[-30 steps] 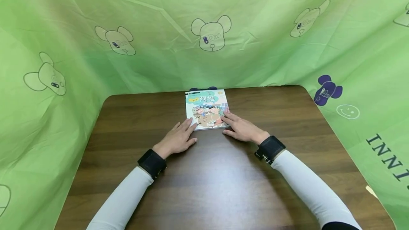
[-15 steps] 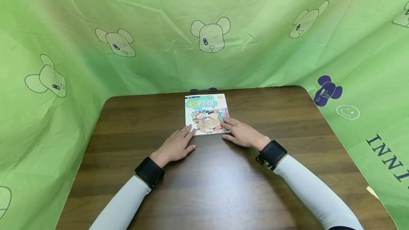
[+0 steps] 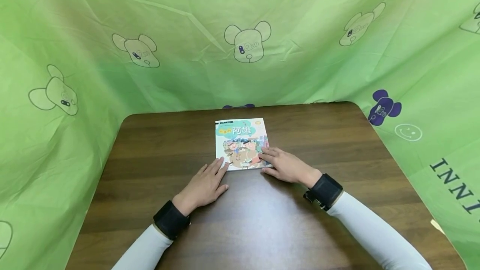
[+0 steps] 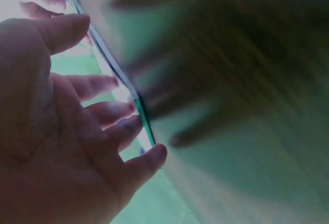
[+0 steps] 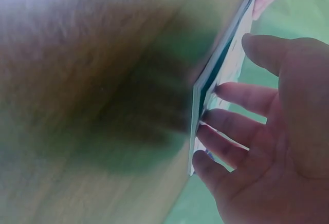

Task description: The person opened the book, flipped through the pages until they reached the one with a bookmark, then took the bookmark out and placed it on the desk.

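A thin picture book with a white and teal illustrated cover lies flat on the dark wooden table, its title facing me. The fingertips of my left hand press on its near left corner, the fingers nearly straight. My right hand rests its fingertips on the near right part of the cover, thumb just off the near edge. In the left wrist view, the book's edge runs under the spread fingers. Likewise, in the right wrist view the fingers lie over the book's edge.
A green cloth with printed bear heads hangs behind the table and along both sides. The table's far edge lies beyond the book. Black bands are strapped round both wrists.
The book has slid toward me from the table's far edge, with both hands moving back along with it. The fingertips have stayed on the cover.
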The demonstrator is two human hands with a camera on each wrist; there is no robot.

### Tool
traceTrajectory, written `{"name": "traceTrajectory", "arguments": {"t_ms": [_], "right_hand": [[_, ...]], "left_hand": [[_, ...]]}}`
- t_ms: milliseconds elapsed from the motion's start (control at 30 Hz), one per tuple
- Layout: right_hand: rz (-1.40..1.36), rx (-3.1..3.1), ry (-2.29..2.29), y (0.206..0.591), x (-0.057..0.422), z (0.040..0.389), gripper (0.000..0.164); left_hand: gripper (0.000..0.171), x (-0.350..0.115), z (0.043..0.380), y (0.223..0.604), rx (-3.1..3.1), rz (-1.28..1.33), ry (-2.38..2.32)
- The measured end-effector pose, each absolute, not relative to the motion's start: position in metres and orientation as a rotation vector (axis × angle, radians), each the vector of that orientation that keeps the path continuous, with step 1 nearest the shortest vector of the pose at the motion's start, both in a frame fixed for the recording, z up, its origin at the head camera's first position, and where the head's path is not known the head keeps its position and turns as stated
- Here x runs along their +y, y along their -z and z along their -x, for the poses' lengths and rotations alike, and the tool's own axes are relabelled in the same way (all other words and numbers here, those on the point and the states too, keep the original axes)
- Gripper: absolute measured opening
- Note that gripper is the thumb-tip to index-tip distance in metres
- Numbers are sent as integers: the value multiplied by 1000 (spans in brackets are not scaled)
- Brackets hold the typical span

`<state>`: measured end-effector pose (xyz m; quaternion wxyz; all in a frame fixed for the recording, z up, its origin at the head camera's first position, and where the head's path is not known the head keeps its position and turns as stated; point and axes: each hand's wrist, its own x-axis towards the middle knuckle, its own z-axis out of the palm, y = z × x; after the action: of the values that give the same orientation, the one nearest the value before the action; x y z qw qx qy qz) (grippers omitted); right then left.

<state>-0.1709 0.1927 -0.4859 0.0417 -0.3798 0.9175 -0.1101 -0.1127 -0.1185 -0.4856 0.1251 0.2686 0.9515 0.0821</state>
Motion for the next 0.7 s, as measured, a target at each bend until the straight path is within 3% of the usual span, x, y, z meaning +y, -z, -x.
{"name": "traceTrajectory", "arguments": {"t_ms": [700], "right_hand": [[1328, 2832, 364, 486, 194, 135, 57]], "left_hand": [[66, -121, 74, 478, 2760, -828, -202]]}}
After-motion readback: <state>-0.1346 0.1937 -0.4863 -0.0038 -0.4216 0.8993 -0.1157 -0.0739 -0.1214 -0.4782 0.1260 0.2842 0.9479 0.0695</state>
